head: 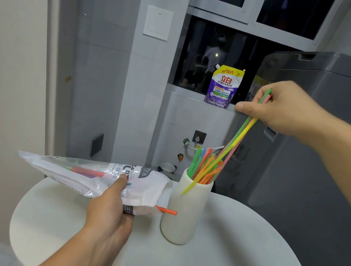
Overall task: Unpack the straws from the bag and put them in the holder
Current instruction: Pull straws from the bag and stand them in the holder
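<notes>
Fingers (259,98) pinch straws (238,134) at holder's (183,216) rim beside bag (62,169).

A round white desk (241,261) fills the near part of the scene. One ribbed cream holder (185,228) stands upright on it, toward the far edge near the middle, with coloured straws (205,161) rising from its mouth.

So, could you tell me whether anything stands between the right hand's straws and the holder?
Only the straws already in the holder crowd its mouth, and the tip of the held yellow straw lies outside it.
</notes>
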Tool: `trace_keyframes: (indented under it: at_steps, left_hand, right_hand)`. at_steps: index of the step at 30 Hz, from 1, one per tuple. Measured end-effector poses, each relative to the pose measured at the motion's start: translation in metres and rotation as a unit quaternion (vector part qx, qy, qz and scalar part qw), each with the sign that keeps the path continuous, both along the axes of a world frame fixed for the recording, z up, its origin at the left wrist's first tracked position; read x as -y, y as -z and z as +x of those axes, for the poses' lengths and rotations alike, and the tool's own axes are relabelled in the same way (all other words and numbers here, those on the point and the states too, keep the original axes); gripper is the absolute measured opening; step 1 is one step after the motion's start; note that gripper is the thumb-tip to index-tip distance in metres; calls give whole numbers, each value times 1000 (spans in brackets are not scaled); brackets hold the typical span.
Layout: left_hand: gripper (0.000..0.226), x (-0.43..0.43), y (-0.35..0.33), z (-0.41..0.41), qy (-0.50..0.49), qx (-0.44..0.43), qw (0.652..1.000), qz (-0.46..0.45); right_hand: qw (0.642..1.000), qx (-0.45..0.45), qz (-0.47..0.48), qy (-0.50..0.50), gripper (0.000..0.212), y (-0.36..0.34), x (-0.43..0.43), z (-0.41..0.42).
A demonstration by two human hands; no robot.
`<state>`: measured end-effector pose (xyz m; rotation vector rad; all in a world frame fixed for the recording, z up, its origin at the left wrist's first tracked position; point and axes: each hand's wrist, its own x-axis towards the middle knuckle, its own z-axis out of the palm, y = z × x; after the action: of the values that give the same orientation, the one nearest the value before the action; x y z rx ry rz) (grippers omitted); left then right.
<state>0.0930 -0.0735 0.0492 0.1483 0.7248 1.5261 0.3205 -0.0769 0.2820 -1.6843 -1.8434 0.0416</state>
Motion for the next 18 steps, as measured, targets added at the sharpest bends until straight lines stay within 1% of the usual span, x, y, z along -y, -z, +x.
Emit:
trace_keyframes:
  at_steps: [2, 4, 6, 10, 13, 18]
  left_hand:
    - [28, 0, 0, 0, 3, -2, 1000, -1]
    - [30, 0, 0, 0, 6, -2, 1000, 3]
    - [33, -1, 1, -1, 6, -4, 1000, 7]
    - [28, 0, 1, -2, 7, -3, 1000, 10]
    - [23, 0, 1, -1, 10, -11, 1000, 15]
    - [31, 0, 3, -1, 8, -25, 999, 31]
  right_hand:
    - [1000, 14, 1, 5, 34, 11, -6, 0]
    - [999, 30, -6, 10, 38, 21, -10, -2]
    - [999, 33, -15, 10, 36, 31, -13, -4]
    - [1000, 15, -23, 14, 39, 52, -19, -3]
    - [999, 9, -50, 18, 42, 68, -23, 0]
    - [996, -33, -79, 21, 42, 88, -23, 4]
